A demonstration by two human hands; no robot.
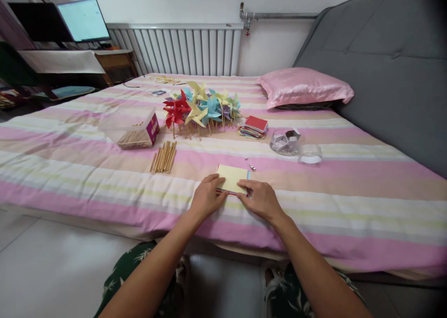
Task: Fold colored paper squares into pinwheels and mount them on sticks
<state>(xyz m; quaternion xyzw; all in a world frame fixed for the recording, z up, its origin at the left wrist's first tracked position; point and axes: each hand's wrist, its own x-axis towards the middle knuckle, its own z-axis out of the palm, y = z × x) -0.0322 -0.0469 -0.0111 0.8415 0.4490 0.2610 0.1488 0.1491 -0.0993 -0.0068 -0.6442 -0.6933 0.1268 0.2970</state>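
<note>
A small stack of coloured paper squares, pale yellow on top with red and blue edges showing, lies on the striped bed near its front edge. My left hand grips the stack's left side, thumb along the near edge. On the right side my right hand holds it the same way. Just beyond the stack lie several tiny metal pieces. Farther off is a second pile of coloured paper squares, red on top. Several finished paper pinwheels in red, yellow, blue and purple stand on sticks behind.
Left of centre lies a row of brown sticks, beside a clear plastic box holding thin sticks. To the right are a round clear container and a roll of clear tape. A pink pillow rests by the grey headboard.
</note>
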